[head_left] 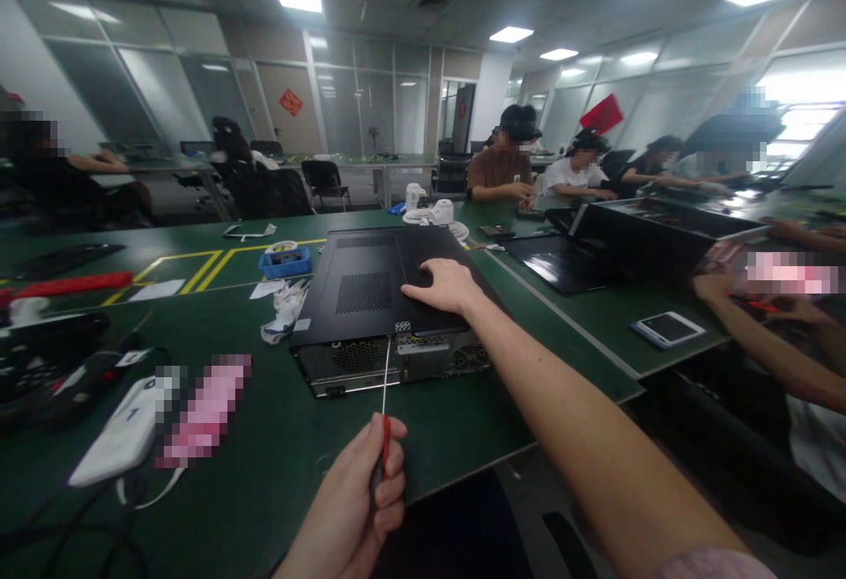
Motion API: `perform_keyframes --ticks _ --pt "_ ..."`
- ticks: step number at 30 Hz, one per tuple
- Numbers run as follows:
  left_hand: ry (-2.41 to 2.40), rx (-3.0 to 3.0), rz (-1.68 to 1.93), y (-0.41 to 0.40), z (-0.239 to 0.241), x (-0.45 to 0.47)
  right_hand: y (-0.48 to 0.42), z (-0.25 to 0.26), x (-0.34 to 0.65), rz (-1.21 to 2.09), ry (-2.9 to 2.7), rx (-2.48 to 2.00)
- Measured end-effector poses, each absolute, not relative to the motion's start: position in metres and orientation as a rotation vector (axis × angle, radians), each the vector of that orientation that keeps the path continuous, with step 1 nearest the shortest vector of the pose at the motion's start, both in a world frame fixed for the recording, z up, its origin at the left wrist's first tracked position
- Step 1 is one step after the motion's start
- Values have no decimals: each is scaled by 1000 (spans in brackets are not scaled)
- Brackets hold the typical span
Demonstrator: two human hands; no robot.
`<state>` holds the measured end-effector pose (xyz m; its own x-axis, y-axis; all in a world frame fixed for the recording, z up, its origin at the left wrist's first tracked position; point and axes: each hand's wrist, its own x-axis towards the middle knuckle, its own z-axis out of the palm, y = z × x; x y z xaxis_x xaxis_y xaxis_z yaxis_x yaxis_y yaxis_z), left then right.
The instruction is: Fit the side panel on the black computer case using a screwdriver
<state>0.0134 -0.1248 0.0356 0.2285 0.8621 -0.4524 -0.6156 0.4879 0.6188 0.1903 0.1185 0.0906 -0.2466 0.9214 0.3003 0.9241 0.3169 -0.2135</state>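
A black desktop computer case (360,257) lies flat on the green table, its back panel with vents and ports facing me. My left hand (360,495) is closed around the red and dark handle of a screwdriver (384,389). The thin metal shaft points away from me, and its tip meets the case's back panel just under the top cover's edge; whether it sits in a screw is too small to tell. Spread out on the top cover, right of the perforated patch, is my right hand (449,286), thumb and fingers apart, holding nothing.
Left of the case are white gloves (285,310), a blue tray (284,262), a white device (125,429) and cables. White fans (433,211) stand behind it. To the right, a co-worker's hands are near an opened case (667,231) and a phone-like device (669,329).
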Motion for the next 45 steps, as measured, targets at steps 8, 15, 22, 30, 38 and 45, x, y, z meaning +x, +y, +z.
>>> perform_keyframes --ticks 8,15,22,30,38,45 --pt "781 276 1056 -124 35 12 118 89 190 -23 -2216 -1638" --pt "766 273 1091 -126 36 12 116 92 190 -24 -2222 -1640" --pt "835 288 1029 -127 36 11 117 91 190 -30 -2232 -1645" --pt "789 247 964 -122 31 8 119 91 191 -34 -2239 -1632" --pt "765 301 964 -124 33 8 121 88 192 -35 -2247 -1634" --pt "748 297 909 -123 31 6 119 90 191 -17 -2240 -1634"
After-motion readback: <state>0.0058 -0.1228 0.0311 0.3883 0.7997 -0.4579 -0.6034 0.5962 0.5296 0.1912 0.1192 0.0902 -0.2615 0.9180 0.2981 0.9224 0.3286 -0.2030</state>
